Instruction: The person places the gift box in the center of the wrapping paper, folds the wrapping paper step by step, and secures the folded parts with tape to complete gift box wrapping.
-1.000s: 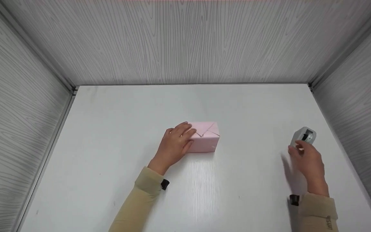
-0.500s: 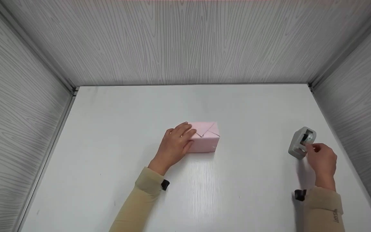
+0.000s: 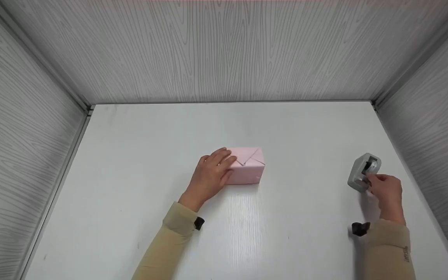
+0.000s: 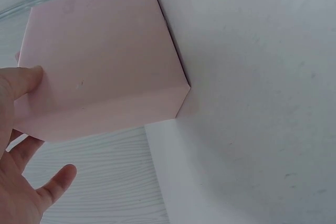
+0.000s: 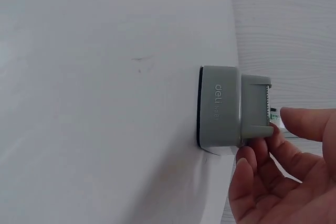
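Note:
A pink paper-wrapped box (image 3: 243, 174) with folded flaps on top rests on the white table. My left hand (image 3: 207, 177) grips its left end, fingers over the top and thumb on the near face. In the left wrist view the thumb (image 4: 29, 81) lies against the pink paper. To the right stands a grey tape dispenser (image 5: 223, 106) with a toothed cutter. My right hand (image 3: 386, 190) is at its near end, thumb and fingers bent close by the cutter. Whether a strip of tape is between those fingertips I cannot tell.
The white table (image 3: 305, 136) is bounded by a wood-grain back panel (image 3: 228, 50) and similar side panels. The right side panel (image 3: 434, 128) rises a short way past the tape dispenser.
My right hand has moved from the dispenser's near left side round to its right, by the cutter end, then slightly left. The left hand and pink box have stayed in place.

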A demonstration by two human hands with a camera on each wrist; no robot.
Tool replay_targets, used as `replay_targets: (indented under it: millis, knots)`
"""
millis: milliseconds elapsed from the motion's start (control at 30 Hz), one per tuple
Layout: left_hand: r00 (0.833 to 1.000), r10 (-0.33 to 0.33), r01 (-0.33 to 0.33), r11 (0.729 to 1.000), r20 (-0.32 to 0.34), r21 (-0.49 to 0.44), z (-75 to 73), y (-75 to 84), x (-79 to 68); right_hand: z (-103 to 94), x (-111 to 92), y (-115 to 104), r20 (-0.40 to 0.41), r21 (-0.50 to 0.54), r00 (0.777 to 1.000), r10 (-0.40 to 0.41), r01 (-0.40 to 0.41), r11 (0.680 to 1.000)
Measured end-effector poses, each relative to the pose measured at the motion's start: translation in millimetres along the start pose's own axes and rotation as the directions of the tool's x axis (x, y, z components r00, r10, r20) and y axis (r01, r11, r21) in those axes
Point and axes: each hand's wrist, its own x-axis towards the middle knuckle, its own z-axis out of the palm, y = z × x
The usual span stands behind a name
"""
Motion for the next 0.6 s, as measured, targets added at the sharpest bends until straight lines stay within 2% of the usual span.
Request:
replay_targets:
  millis: [233,600]
  knots:
    - [1.000,-0.007,0.007,1.000,-0.002,0.017,-0.6,-1.3,-2.0,5.7,-3,-7,-0.034,-0.031,0.999,0.008,-0.009,0.999]
    - [1.000,-0.022,0.022,1.000,0.007,0.007,0.0,-1.1,-3.9,9.7,-6,-14,0.002,-0.029,0.998,0.056,-0.056,0.998]
